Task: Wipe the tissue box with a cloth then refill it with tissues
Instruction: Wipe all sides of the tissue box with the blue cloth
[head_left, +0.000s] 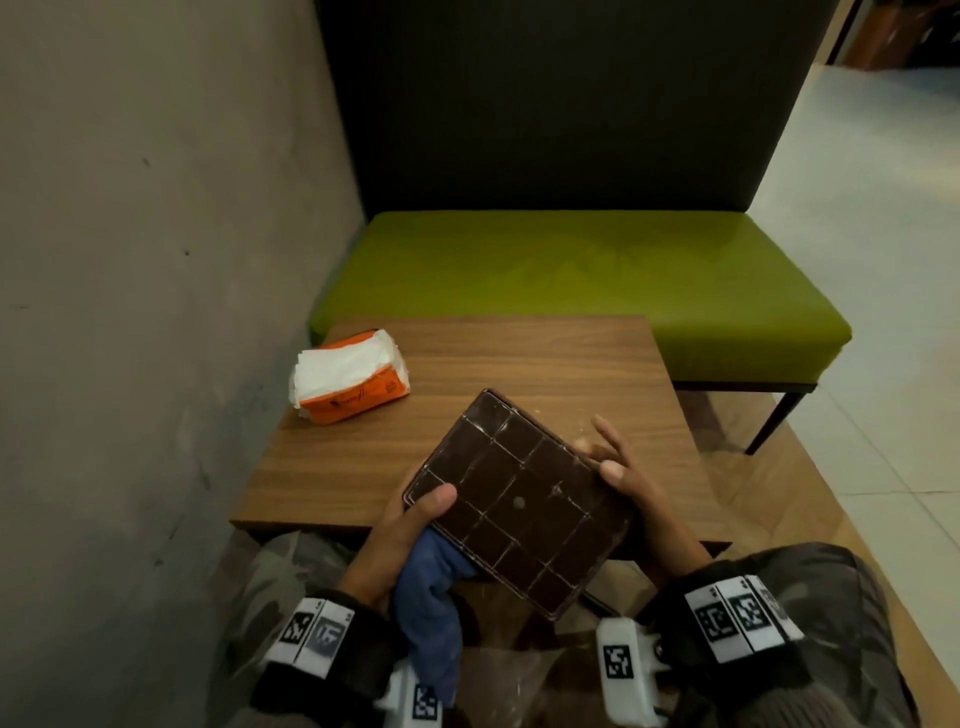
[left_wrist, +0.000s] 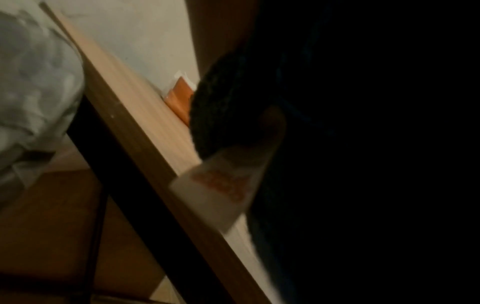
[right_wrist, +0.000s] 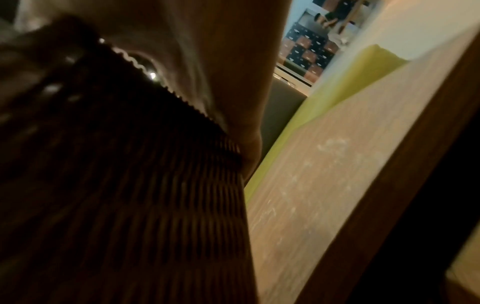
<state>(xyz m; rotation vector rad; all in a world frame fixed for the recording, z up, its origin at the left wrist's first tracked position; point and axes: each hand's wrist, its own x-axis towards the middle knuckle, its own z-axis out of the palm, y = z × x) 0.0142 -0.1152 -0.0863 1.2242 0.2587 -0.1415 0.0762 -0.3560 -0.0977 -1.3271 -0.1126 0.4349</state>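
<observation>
A dark brown tissue box (head_left: 519, 499) is held tilted over the near edge of the wooden table (head_left: 519, 358), a gridded flat face turned up at me. My left hand (head_left: 410, 525) grips its near-left corner, thumb on the face, with a blue cloth (head_left: 426, 613) bunched under the palm and hanging down. My right hand (head_left: 623, 467) holds the right edge, thumb on the face and fingers spread behind it. The right wrist view shows the box's ribbed side (right_wrist: 130, 185) close up. An orange pack of white tissues (head_left: 348, 384) lies at the table's far left.
A grey wall (head_left: 130, 312) runs along the table's left side. Beyond the table stands a green bench (head_left: 571, 270) with a dark backrest. White crumbs or dust speckle the tabletop (right_wrist: 324, 164) near my right hand. Pale tiled floor lies to the right.
</observation>
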